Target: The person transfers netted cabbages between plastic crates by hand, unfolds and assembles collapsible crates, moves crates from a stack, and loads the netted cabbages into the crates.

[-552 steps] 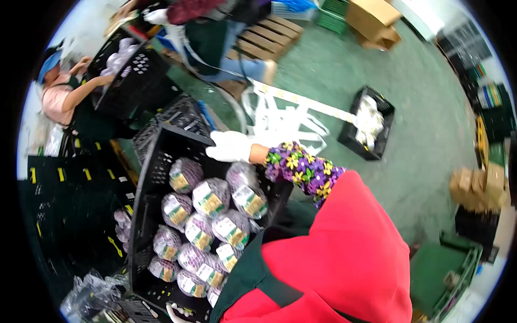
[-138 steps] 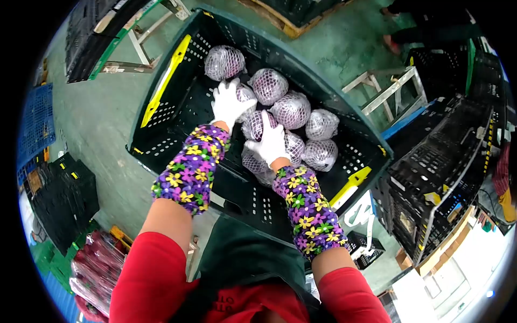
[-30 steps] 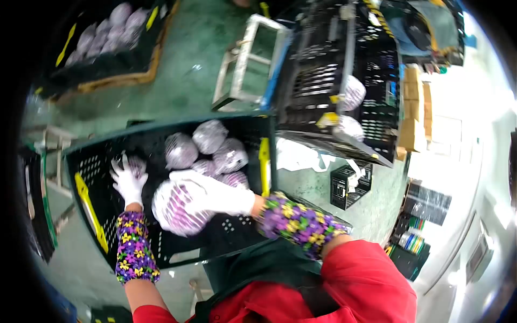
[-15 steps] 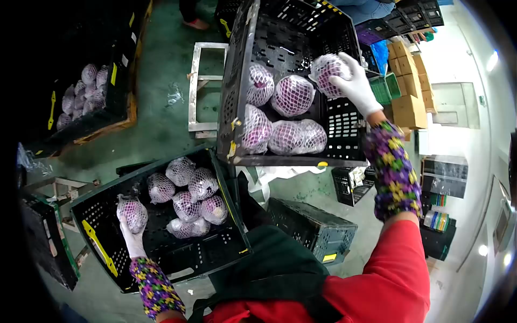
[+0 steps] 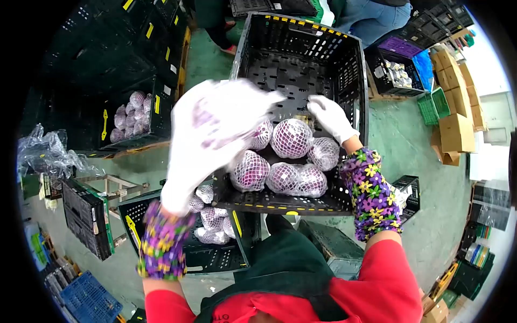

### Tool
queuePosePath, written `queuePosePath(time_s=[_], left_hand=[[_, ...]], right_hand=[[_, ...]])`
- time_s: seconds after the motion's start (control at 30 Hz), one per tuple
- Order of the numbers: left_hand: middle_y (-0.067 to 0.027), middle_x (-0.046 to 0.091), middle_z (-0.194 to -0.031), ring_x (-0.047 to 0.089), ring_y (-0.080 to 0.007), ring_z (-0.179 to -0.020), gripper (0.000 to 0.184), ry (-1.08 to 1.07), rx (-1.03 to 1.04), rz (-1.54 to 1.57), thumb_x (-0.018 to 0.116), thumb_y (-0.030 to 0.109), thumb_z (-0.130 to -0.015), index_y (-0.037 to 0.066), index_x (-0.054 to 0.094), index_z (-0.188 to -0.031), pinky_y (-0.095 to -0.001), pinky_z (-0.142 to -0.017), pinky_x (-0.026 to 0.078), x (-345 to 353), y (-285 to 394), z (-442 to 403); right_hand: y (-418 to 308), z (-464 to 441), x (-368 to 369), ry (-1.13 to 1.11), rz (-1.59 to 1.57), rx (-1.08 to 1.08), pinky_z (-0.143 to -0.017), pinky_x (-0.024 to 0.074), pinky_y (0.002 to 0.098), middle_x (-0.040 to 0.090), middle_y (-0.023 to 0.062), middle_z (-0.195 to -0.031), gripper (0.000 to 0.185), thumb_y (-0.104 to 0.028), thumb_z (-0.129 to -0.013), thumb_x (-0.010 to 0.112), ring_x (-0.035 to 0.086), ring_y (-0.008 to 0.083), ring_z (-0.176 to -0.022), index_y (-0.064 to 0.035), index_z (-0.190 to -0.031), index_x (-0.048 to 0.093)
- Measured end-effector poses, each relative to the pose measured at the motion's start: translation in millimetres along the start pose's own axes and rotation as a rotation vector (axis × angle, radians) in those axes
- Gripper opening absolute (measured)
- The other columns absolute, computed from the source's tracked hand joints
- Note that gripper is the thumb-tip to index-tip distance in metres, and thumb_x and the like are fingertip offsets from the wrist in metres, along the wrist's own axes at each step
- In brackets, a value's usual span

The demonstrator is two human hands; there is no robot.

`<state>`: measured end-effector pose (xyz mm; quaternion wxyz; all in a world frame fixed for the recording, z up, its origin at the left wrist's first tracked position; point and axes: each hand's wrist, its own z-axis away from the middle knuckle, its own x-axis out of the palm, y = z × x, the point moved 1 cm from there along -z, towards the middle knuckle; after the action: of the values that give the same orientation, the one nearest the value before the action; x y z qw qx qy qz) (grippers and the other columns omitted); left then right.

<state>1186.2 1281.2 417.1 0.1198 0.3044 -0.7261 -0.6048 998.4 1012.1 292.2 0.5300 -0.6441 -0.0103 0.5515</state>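
Note:
My left hand (image 5: 188, 161), in a white glove and blurred by motion, is raised close to the camera over the left edge of the upper black crate (image 5: 285, 207). It grips a purple cabbage (image 5: 207, 121) in white netting, partly hidden by the fingers. My right hand (image 5: 331, 116), also gloved, is inside that crate with its fingers extended and holds nothing. Just below it lies a wrapped cabbage (image 5: 323, 154). A larger netted cabbage (image 5: 292, 138) sits to its left, among several others at the near end. Below left, a lower crate (image 5: 215, 264) holds more wrapped cabbages, partly hidden by my left arm.
Stacked dark crates (image 5: 107, 64) stand at left, one containing wrapped cabbages (image 5: 131, 116). Another person's jeans (image 5: 374, 21) show beyond the upper crate. Cardboard boxes (image 5: 456, 132) and a green basket (image 5: 433, 105) are at right. A blue pallet (image 5: 91, 297) lies lower left.
My left hand has lifted a cabbage from the lower crate up toward the upper one. My right hand has released its cabbage beside the others. The view has shifted.

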Motion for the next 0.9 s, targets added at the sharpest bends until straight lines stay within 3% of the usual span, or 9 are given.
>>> queuePosePath(time_s=[0.1,0.27,0.33,0.43,0.57,0.67,0.73,0.77,0.9], left_hand=[[-0.0204,0.036,-0.141,0.045,-0.0347,-0.128,0.089,-0.1,0.194,-0.51,0.083,0.026,-0.063,0.008,0.04,-0.139,-0.0422,-0.107,0.04,65.5,-43.4,-69.4],[-0.0282,0.032,-0.143,0.038,-0.0447,-0.13,0.089,-0.191,0.012,-0.758,0.081,0.028,-0.063,0.012,0.04,-0.141,-0.0457,-0.107,0.037,108.9,-156.6,-101.6],[-0.0281,0.032,-0.143,0.036,-0.0441,-0.133,0.083,-0.16,-0.057,-0.654,0.077,0.02,-0.069,0.012,0.039,-0.141,-0.0459,-0.109,0.035,105.4,-182.4,-84.4],[-0.0197,0.039,-0.143,0.038,-0.0329,-0.135,0.063,-0.009,0.109,-0.46,0.071,0.011,-0.078,0.007,0.048,-0.137,-0.0411,-0.11,0.034,88.5,-95.5,-40.0],[-0.0144,0.049,-0.137,0.047,-0.0238,-0.13,0.049,0.379,0.03,-0.498,0.055,-0.009,-0.085,-0.001,0.045,-0.132,-0.0356,-0.111,0.036,16.0,-53.3,57.9],[-0.0124,0.056,-0.126,0.054,-0.022,-0.119,0.039,0.886,-0.276,-0.363,0.061,-0.001,-0.088,0.0,0.052,-0.126,-0.0349,-0.103,0.042,-44.0,-78.2,137.0],[-0.0129,0.058,-0.122,0.056,-0.0213,-0.114,0.035,0.935,-0.47,-0.371,0.062,0.004,-0.091,0.001,0.053,-0.124,-0.0335,-0.101,0.044,-91.5,-116.8,212.2],[-0.0126,0.06,-0.118,0.058,-0.0216,-0.109,0.035,0.973,-0.565,-0.363,0.063,0.007,-0.091,0.003,0.054,-0.124,-0.0337,-0.099,0.045,-105.3,-140.6,252.7],[-0.0126,0.063,-0.107,0.061,-0.0207,-0.099,0.045,0.864,-1.033,-0.34,0.07,0.019,-0.085,0.002,0.055,-0.123,-0.0322,-0.09,0.048,-143.7,-206.5,405.8]], right_hand=[[-36.1,-22.2,-4.6,-0.156,-0.864,0.114,-0.098,0.0402,0.0377,0.055,0.0048,-0.133,0.047,-0.037,-0.097,0.05,0.054,0.022,-0.118,-0.0179,-0.14,0.048],[-13.1,-91.3,65.1,-0.205,-1.194,-0.014,-0.099,0.044,0.0368,0.056,0.0086,-0.13,0.048,-0.039,-0.097,0.053,0.055,0.0216,-0.117,-0.015,-0.137,0.05],[3.1,-109.4,117.2,-0.267,-0.849,-0.138,-0.101,0.0422,0.0317,0.058,0.015,-0.127,0.054,-0.035,-0.091,0.064,0.057,0.0243,-0.115,-0.0073,-0.135,0.049],[13.7,-112.8,171.6,-0.035,-1.016,-0.057,-0.102,0.0407,0.0311,0.057,0.014,-0.127,0.067,-0.033,-0.087,0.07,0.054,0.0208,-0.116,-0.0022,-0.139,0.041],[6.8,-111.0,160.5,-0.11,-0.808,-0.138,-0.096,0.0433,0.0328,0.054,0.0083,-0.122,0.055,-0.035,-0.092,0.062,0.051,0.0173,-0.112,-0.0023,-0.132,0.045],[-0.9,-109.6,144.9,-0.313,-0.628,-0.161,-0.092,0.0446,0.0344,0.057,0.0077,-0.115,0.045,-0.042,-0.096,0.051,0.053,0.0202,-0.107,-0.0068,-0.123,0.054],[-34.6,-86.8,123.7,-0.022,-0.139,-0.006,-0.094,0.044,0.0353,0.059,0.0104,-0.123,0.053,-0.032,-0.094,0.057,0.055,0.0212,-0.106,-0.0039,-0.137,0.046],[-55.6,-76.5,114.7,0.047,-0.144,-0.221,-0.106,0.0398,0.0375,0.053,0.0231,-0.135,0.055,-0.02,-0.09,0.06,0.051,0.0322,-0.125,0.0044,-0.137,0.044],[-212.7,87.3,89.9,0.282,-0.396,-0.489,-0.097,0.0471,0.0342,0.055,0.0201,-0.13,0.031,-0.003,-0.097,0.046,0.059,0.0257,-0.112,0.0066,-0.127,0.053]])
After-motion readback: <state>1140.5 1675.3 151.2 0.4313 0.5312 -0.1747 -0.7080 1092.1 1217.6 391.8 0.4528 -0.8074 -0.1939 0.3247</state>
